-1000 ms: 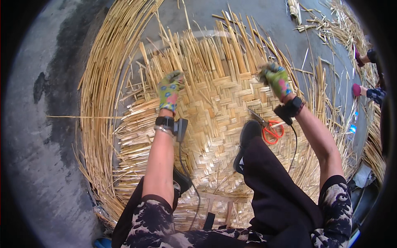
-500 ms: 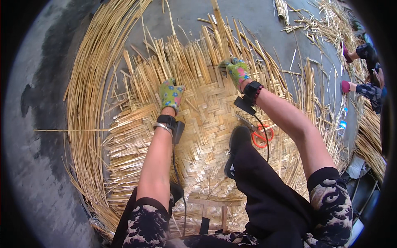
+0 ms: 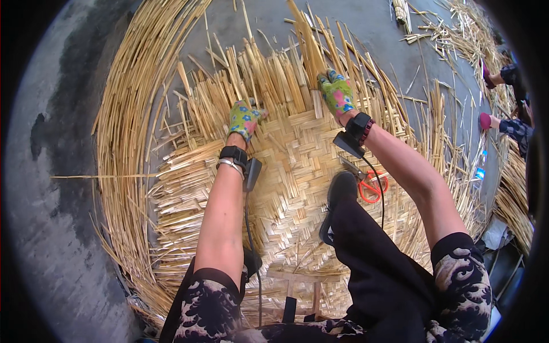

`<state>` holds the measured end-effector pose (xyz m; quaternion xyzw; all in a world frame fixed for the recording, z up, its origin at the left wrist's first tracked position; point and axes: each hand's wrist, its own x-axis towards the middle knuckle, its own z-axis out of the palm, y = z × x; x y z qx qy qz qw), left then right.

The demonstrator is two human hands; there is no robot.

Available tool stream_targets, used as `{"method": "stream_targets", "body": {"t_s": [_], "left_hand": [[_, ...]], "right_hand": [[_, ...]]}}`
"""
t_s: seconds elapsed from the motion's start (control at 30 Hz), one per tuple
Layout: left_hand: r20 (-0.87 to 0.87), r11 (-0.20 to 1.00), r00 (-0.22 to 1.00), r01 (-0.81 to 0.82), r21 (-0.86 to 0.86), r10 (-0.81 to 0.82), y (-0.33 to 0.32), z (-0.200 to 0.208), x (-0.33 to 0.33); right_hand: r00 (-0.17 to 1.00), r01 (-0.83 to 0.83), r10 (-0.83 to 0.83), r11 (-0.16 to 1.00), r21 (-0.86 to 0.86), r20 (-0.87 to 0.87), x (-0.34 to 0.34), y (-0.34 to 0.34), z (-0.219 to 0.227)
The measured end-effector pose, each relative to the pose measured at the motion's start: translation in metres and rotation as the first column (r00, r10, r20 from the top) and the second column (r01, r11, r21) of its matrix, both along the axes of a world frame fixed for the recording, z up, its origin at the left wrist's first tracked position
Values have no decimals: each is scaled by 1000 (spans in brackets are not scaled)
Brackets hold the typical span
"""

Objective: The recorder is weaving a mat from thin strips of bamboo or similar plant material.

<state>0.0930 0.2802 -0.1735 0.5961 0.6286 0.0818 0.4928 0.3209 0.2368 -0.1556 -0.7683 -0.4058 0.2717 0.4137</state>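
Observation:
A woven mat of split reed strips (image 3: 297,154) lies on the floor beneath me, its loose strip ends fanning out along the far edge. My left hand (image 3: 245,120), in a flowered green glove, is closed low over the upright strips left of centre; whatever its fingers hold is hidden. In a matching glove, my right hand (image 3: 336,96) is closed at the side of a wide flat reed strip (image 3: 310,48). That strip sticks up and away, leaning left. Scissors with orange handles (image 3: 373,187) lie on the mat beside my shoe (image 3: 342,194).
Long reeds (image 3: 123,143) lie in a curved bundle along the left. More loose reeds (image 3: 457,34) are at the far right, near another person's feet (image 3: 486,121). A plastic bottle (image 3: 479,171) stands at the right edge. Under me is a low wooden stool (image 3: 303,276).
The whole view has shifted slightly, moving the mat and scissors rightward in the picture. My left hand has moved a little farther away. The wide strip at my right hand leans more to the left.

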Motion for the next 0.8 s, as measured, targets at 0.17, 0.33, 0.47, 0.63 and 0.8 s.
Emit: {"method": "stream_targets", "body": {"t_s": [0.17, 0.33, 0.47, 0.63, 0.8], "left_hand": [[16, 996, 997, -76, -45, 77, 2, -10, -9], [-388, 913, 922, 150, 380, 10, -21, 0, 12], [101, 977, 992, -98, 192, 79, -15, 17, 10], [138, 994, 989, -69, 87, 57, 2, 10, 5], [362, 982, 916, -191, 13, 173, -5, 10, 7]], "right_hand": [[993, -106, 99, 985, -135, -59, -2, 6, -5], [987, -130, 148, 960, -249, 55, 9, 10, -25], [954, -167, 225, 948, -272, 197, 11, 19, -38], [957, -142, 162, 985, -98, 240, 5, 20, -53], [994, -89, 91, 996, -33, 61, 4, 14, -45]]}}
